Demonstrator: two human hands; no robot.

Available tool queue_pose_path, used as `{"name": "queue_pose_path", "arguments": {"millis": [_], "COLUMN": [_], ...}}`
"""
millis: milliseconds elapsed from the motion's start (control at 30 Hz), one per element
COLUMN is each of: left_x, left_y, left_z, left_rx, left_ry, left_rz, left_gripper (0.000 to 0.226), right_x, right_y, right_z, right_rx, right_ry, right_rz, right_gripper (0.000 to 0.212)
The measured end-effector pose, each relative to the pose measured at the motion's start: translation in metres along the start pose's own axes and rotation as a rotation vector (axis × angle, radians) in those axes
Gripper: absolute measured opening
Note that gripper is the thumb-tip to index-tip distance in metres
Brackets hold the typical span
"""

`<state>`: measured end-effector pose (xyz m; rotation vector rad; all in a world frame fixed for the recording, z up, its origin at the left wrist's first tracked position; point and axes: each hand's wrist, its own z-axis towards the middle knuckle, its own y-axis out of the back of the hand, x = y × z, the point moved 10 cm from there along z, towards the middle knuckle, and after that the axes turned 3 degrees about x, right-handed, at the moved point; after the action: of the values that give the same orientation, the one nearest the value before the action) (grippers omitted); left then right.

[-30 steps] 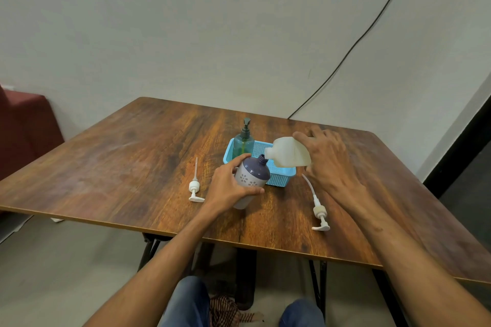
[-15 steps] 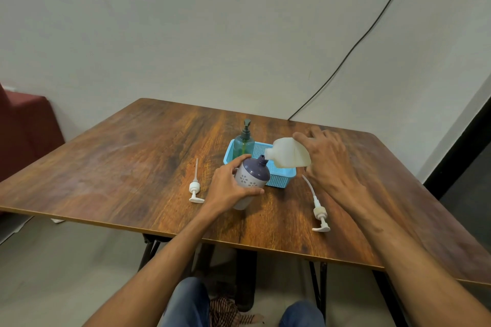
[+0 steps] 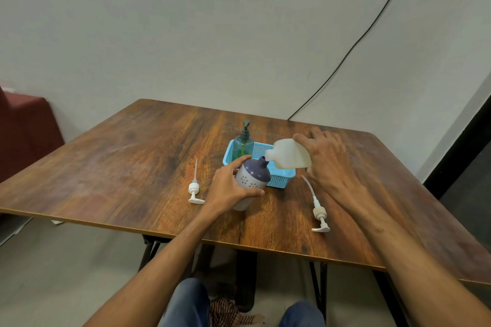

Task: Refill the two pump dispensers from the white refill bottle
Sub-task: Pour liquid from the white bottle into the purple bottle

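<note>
a: where's the white refill bottle (image 3: pixel 288 154)?
b: in the right hand (image 3: pixel 329 164), fingers wrapped over its body. it's tipped nearly sideways above the blue basket (image 3: pixel 281 180), mouth pointing left, just beside the open neck of the purple-topped dispenser (image 3: pixel 252 178).
a: touching?
b: can't tell, v close tho.
a: who's got the dispenser?
b: left hand (image 3: pixel 225 191) grips it round the middle, thumb on the near side, index finger curled over the shoulder. it's tilted, neck leaning twd the refill bottle. base is low by the table (image 3: pixel 119 167), can't tell if it rests on the wood.
a: 2nd dispenser?
b: teal dispenser (image 3: pixel 243 145) stands upright in the basket's left end, pump on.
a: loose bits?
b: two pumps lying flat on the table. small white pump (image 3: pixel 194 190) is left of the left hand. cream pump (image 3: pixel 318 214), w/ a curved tube, is near the right wrist.
a: bkgd?
b: black cable (image 3: pixel 345 53) runs down the wall, dark red seat (image 3: pixel 24 125) far left.
</note>
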<state>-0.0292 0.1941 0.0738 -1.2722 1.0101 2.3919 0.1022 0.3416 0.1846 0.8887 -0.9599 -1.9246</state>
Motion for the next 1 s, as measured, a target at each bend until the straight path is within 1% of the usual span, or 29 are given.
{"name": "queue_pose_path", "arguments": {"millis": [133, 733, 1000], "left_x": [-0.002, -0.006, -0.007], "left_y": [0.000, 0.002, 0.001], "left_z": [0.000, 0.003, 0.003], "left_rx": [0.000, -0.005, 0.004], "left_ry": [-0.007, -0.025, -0.029], "left_rz": [-0.002, -0.008, -0.011], "left_gripper": [0.095, 0.095, 0.092], "right_x": [-0.001, 0.001, 0.001], "right_y": [-0.001, 0.011, 0.009], "right_z": [0.000, 0.000, 0.001], "right_rx": [0.009, -0.024, 0.007], "right_ry": [-0.003, 0.005, 0.000], "right_rz": [-0.009, 0.009, 0.001], "right_gripper": [0.075, 0.069, 0.073]}}
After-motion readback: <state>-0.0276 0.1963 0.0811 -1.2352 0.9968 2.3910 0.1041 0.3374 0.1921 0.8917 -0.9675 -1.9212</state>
